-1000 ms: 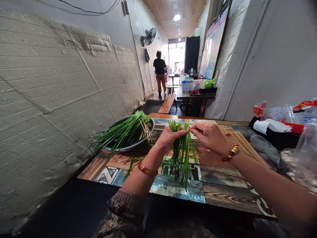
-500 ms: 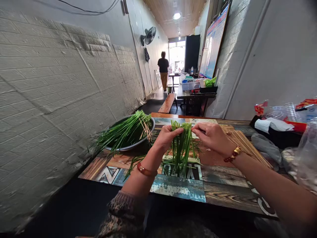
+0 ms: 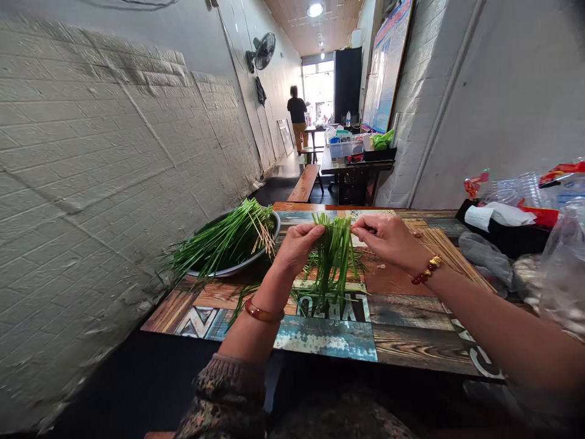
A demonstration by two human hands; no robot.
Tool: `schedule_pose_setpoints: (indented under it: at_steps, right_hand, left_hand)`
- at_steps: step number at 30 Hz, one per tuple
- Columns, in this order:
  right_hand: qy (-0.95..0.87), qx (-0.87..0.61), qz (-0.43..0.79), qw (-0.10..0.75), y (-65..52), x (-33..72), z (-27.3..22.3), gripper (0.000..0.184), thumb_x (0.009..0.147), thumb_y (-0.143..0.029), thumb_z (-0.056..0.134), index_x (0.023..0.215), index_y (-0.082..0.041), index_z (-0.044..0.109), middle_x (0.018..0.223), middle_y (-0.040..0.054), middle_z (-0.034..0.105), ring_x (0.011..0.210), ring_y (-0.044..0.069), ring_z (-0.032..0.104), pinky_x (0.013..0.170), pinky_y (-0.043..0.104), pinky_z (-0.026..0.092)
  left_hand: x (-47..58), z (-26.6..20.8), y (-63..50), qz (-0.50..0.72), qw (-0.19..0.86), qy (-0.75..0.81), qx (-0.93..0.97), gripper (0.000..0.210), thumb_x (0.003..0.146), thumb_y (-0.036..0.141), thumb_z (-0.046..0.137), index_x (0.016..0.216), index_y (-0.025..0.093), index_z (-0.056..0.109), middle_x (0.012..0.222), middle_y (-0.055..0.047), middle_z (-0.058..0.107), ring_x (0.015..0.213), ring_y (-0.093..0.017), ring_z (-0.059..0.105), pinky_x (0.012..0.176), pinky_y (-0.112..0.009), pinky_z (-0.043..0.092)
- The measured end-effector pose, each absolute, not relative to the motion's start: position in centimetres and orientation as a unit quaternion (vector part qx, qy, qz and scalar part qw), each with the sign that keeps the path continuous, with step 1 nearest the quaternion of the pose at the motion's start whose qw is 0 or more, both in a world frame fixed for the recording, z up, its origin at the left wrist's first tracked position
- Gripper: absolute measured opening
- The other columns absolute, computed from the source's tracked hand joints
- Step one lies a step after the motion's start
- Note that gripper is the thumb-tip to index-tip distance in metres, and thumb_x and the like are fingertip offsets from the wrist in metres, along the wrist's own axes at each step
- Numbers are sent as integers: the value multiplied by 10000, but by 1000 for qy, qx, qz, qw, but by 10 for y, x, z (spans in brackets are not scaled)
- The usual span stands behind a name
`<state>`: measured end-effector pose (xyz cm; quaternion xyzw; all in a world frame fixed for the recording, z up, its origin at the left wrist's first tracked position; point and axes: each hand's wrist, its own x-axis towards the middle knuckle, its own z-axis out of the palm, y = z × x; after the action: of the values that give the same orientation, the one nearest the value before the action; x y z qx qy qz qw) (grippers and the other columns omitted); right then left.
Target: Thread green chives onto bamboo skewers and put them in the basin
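Note:
Between my hands a row of garlic chives (image 3: 335, 256) hangs down, cut ends up, over the table. My left hand (image 3: 299, 247) is closed in a pinch at the left edge of the row, thumb against the stalks. At the right edge, my right hand (image 3: 384, 241) pinches what looks like the end of a thin skewer, mostly hidden by fingers and stalks. Loose chive pieces lie on the table below. To the left, a metal basin (image 3: 233, 270) holds a big heap of chives (image 3: 223, 241), with several filled skewers (image 3: 262, 231) resting on top.
Bare bamboo skewers (image 3: 452, 256) lie on the patterned tabletop (image 3: 329, 341) at right. Beyond them are plastic bags (image 3: 564, 262) and a black box (image 3: 498, 235). A brick-patterned wall (image 3: 91, 183) runs along the left. Farther back stand a bench (image 3: 305, 183), another table and a person (image 3: 297, 116).
My left hand has shifted slightly left along the top of the chives, while the right keeps its pinch. The whole view has turned a little, and the distant person has turned somewhat.

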<state>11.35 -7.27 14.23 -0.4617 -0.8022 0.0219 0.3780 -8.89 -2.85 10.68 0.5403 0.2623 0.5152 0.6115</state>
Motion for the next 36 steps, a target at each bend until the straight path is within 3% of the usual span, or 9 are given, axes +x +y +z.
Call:
schedule_pose_setpoints:
  at_steps: [5,10,16,21,24,26,32,36]
  right_hand:
    - [-805,-462,39,370,-73,115,144,221,876,-253,503,721,-171,638,709,37,670,655,163,584,630,276,391]
    - [-794,-485,84,357,-72,119,148,245,872,-304,514,739,-172,673,691,21,673,626,151,574,604,266,380]
    - [-768,-524,132,344,-71,115,147,233,852,-354,537,894,-161,659,658,9,637,578,139,552,562,253,372]
    - [-784,-507,103,342,-66,113,148,278,852,-366,543,656,-169,566,616,-1,566,552,119,476,535,250,314]
    - [-784,-504,112,344,-64,114,149,307,856,-378,541,630,-171,548,599,-7,548,540,114,458,531,251,305]
    - [-784,-501,126,344,-64,114,150,315,849,-386,550,620,-170,554,587,-7,544,538,115,462,528,251,312]
    - [-769,-478,192,379,-64,114,148,260,871,-355,508,954,-151,647,645,11,626,586,139,565,557,254,385]
    - [-771,-486,181,369,-64,114,146,242,872,-339,497,858,-151,649,636,13,621,556,132,540,541,254,365]
  left_hand:
    - [-86,108,-29,505,609,281,544,249,654,350,790,621,127,684,597,12,606,571,-71,496,595,-218,389]
    - [-85,112,-31,459,642,234,567,307,647,309,799,899,144,739,824,-47,711,745,-129,618,748,-261,463]
    - [-82,111,-33,425,640,288,571,269,649,337,796,794,120,731,708,-35,694,576,-96,579,601,-238,443]
    - [-82,114,-33,426,625,273,594,271,672,355,777,828,136,741,747,-37,701,639,-106,588,639,-237,432]
    - [-84,115,-31,474,598,261,591,286,723,386,732,903,165,746,798,-28,705,715,-112,588,706,-238,425]
    - [-85,116,-30,490,581,266,593,248,732,390,723,824,161,751,746,-10,688,678,-94,555,690,-225,404]
    - [-81,115,-27,479,595,281,581,244,657,379,783,723,146,746,698,-14,683,628,-94,533,663,-233,396]
    - [-77,111,-28,468,617,270,572,252,667,380,777,690,134,727,676,-15,671,611,-91,530,649,-230,399]
